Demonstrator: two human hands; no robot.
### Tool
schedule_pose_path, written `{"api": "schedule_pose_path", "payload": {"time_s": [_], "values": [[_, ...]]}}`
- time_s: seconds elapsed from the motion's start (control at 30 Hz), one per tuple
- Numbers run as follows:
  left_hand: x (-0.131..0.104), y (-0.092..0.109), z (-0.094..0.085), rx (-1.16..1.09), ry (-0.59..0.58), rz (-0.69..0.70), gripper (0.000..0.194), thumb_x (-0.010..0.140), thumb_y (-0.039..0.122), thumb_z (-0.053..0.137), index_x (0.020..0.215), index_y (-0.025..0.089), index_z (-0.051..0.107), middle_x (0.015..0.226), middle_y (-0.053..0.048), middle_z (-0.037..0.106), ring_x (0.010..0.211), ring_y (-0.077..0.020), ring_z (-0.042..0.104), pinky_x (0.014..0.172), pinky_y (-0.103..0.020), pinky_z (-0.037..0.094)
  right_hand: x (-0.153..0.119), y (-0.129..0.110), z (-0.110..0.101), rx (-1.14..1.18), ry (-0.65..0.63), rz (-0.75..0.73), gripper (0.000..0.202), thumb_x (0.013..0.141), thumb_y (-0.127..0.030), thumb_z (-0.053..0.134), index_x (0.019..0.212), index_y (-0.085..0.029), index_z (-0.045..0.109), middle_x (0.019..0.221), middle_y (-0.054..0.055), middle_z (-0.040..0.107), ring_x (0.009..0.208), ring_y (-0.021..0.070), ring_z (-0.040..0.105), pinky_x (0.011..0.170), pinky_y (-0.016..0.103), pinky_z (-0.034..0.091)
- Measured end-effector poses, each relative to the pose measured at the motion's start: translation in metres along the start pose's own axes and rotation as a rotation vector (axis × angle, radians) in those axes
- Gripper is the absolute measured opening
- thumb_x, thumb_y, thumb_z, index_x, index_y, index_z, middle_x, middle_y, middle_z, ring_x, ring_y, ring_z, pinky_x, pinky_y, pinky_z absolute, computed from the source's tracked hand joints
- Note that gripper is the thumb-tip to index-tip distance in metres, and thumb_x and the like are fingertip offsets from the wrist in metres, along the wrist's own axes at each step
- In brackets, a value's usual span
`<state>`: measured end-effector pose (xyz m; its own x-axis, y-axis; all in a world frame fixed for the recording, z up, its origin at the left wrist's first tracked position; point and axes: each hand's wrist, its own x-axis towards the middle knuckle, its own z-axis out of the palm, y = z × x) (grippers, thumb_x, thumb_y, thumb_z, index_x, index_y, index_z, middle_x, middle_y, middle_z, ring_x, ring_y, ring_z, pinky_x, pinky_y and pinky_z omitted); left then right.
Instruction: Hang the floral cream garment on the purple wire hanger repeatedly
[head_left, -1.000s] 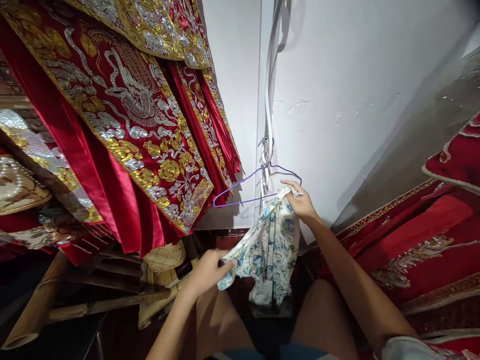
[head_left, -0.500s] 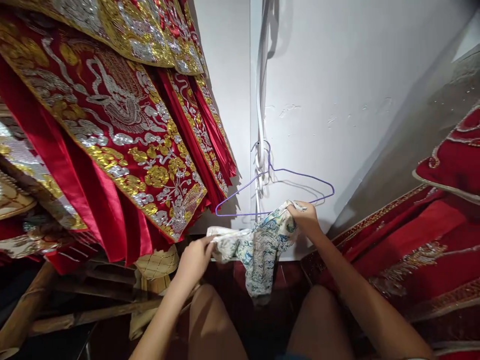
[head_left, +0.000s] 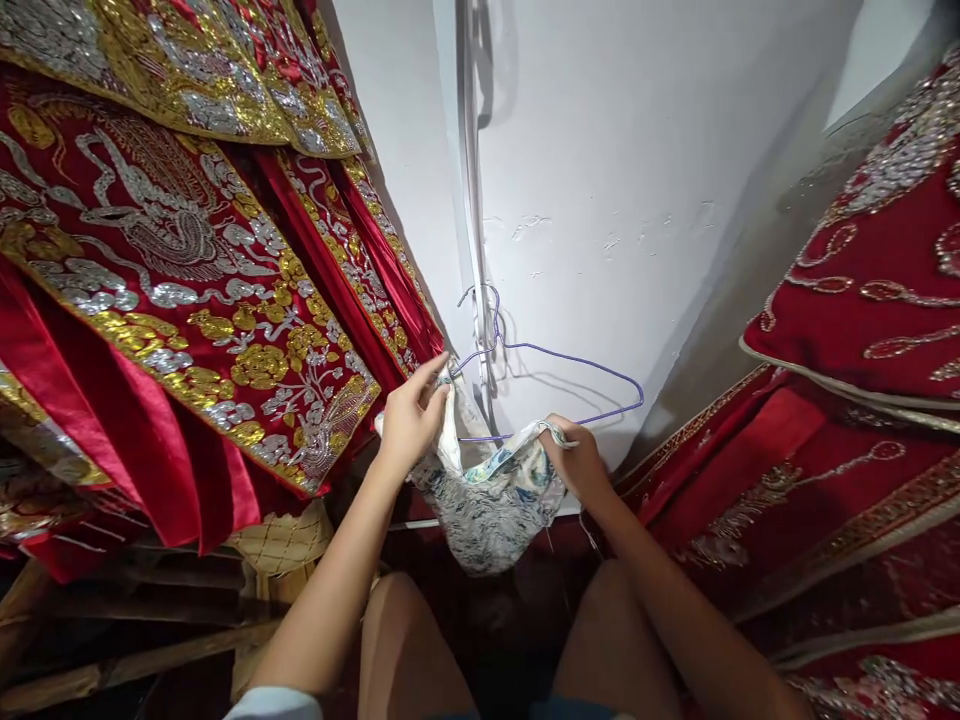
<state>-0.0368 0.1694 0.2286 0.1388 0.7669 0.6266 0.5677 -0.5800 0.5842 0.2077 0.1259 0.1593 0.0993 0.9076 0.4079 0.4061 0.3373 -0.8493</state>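
Our left hand (head_left: pixel 409 420) pinches the blue-and-white patterned garment (head_left: pixel 491 515) at the left side of the purple wire hanger (head_left: pixel 570 357); our right hand (head_left: pixel 579 465) grips the garment's edge just below the hanger's lower bar.

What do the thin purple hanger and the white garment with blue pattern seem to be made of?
Thin purple hanger: probably metal wire with a glossy coating, judging by its slender line and light glints; plastic is possible.

White garment with blue pattern: soft, matte fabric, perhaps cotton, since it creases and droops; exact fibre unclear.
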Motion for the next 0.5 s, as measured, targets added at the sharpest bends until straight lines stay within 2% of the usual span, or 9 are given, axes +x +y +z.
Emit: {"api": "schedule_pose_path", "payload": {"time_s": [0.07, 0.1, 0.17, 0.23, 0.27, 0.3, 0.33, 0.4, 0.5], "values": [[0.002, -0.004, 0.005, 0.011, 0.034, 0.012, 0.043, 0.093, 0.028, 0.057, 0.134, 0.019, 0.063, 0.118, -0.008, 0.073, 0.102, -0.0226, 0.069, 0.093, -0.032, 0.051, -0.003, 0.001, -0.007, 0.032, 0.052, 0.025, 0.010, 0.081, -0.029, 0.052, 0.081, -0.022, 0.059, 0.057, -0.004, 0.044, 0.055, 0.0150, 0.039, 0.053, 0.028, 0.031], [0.003, -0.008, 0.005, 0.019, 0.035, 0.019, 0.039, 0.093, 0.030, 0.057, 0.129, 0.019, 0.066, 0.116, -0.008, 0.074, 0.100, -0.0228, 0.070, 0.091, -0.031, 0.051, -0.002, 0.003, -0.013, 0.048, 0.107, 0.034, 0.025, 0.079, -0.029, 0.055, 0.101, -0.021, 0.063, 0.058, -0.005, 0.047, 0.054, 0.0152, 0.040, 0.053, 0.027, 0.033], [0.002, -0.016, 0.002, 0.043, 0.040, 0.033, 0.032, 0.093, 0.035, 0.057, 0.115, 0.019, 0.074, 0.110, -0.008, 0.076, 0.096, -0.0232, 0.070, 0.088, -0.030, 0.051, 0.003, 0.010, -0.029, 0.101, 0.244, 0.062, 0.067, 0.076, -0.028, 0.061, 0.140, -0.018, 0.046, 0.058, -0.007, 0.050, 0.052, 0.0153, 0.041, 0.052, 0.027, 0.036], [0.002, -0.021, -0.002, 0.066, 0.054, 0.032, 0.031, 0.092, 0.039, 0.059, 0.106, 0.018, 0.077, 0.102, -0.008, 0.078, 0.085, -0.0223, 0.071, 0.080, -0.029, 0.052, 0.014, 0.018, -0.048, 0.164, 0.316, 0.092, 0.096, 0.072, -0.029, 0.067, 0.156, -0.015, 0.023, 0.061, -0.008, 0.055, 0.053, 0.0158, 0.046, 0.052, 0.027, 0.039], [0.003, -0.023, -0.004, 0.074, 0.058, 0.032, 0.032, 0.091, 0.040, 0.060, 0.102, 0.017, 0.078, 0.098, -0.007, 0.078, 0.080, -0.0215, 0.070, 0.076, -0.028, 0.052, 0.020, 0.022, -0.058, 0.179, 0.316, 0.108, 0.102, 0.069, -0.030, 0.071, 0.157, -0.013, 0.022, 0.063, -0.006, 0.058, 0.055, 0.0161, 0.049, 0.054, 0.027, 0.041], [0.004, -0.024, -0.007, 0.081, 0.057, 0.035, 0.032, 0.091, 0.042, 0.060, 0.100, 0.017, 0.078, 0.096, -0.007, 0.078, 0.075, -0.0206, 0.069, 0.073, -0.028, 0.051, 0.027, 0.024, -0.068, 0.173, 0.291, 0.120, 0.101, 0.066, -0.031, 0.075, 0.154, -0.012, 0.030, 0.065, -0.005, 0.061, 0.058, 0.0167, 0.053, 0.055, 0.028, 0.043], [0.006, -0.025, -0.009, 0.088, 0.048, 0.039, 0.033, 0.091, 0.042, 0.060, 0.098, 0.016, 0.079, 0.094, -0.007, 0.078, 0.074, -0.0201, 0.068, 0.072, -0.027, 0.050, 0.033, 0.024, -0.078, 0.148, 0.239, 0.128, 0.093, 0.063, -0.032, 0.078, 0.147, -0.012, 0.044, 0.068, -0.002, 0.064, 0.063, 0.0179, 0.057, 0.058, 0.028, 0.046], [0.009, -0.029, -0.017, 0.102, 0.025, 0.028, 0.033, 0.091, 0.043, 0.059, 0.094, 0.016, 0.078, 0.088, -0.005, 0.077, 0.073, -0.0195, 0.066, 0.069, -0.026, 0.048, 0.042, 0.023, -0.099, 0.078, 0.080, 0.146, 0.061, 0.061, -0.035, 0.082, 0.117, -0.013, 0.071, 0.072, 0.003, 0.069, 0.073, 0.0218, 0.063, 0.064, 0.030, 0.049], [0.010, -0.041, -0.033, 0.108, 0.021, -0.060, 0.039, 0.092, 0.045, 0.055, 0.076, 0.016, 0.075, 0.065, -0.002, 0.066, 0.062, -0.0169, 0.058, 0.060, -0.025, 0.040, 0.048, 0.018, -0.128, 0.032, -0.181, 0.187, 0.032, 0.062, -0.041, 0.083, 0.079, -0.015, 0.076, 0.068, 0.005, 0.071, 0.072, 0.0260, 0.066, 0.059, 0.032, 0.051]]}}
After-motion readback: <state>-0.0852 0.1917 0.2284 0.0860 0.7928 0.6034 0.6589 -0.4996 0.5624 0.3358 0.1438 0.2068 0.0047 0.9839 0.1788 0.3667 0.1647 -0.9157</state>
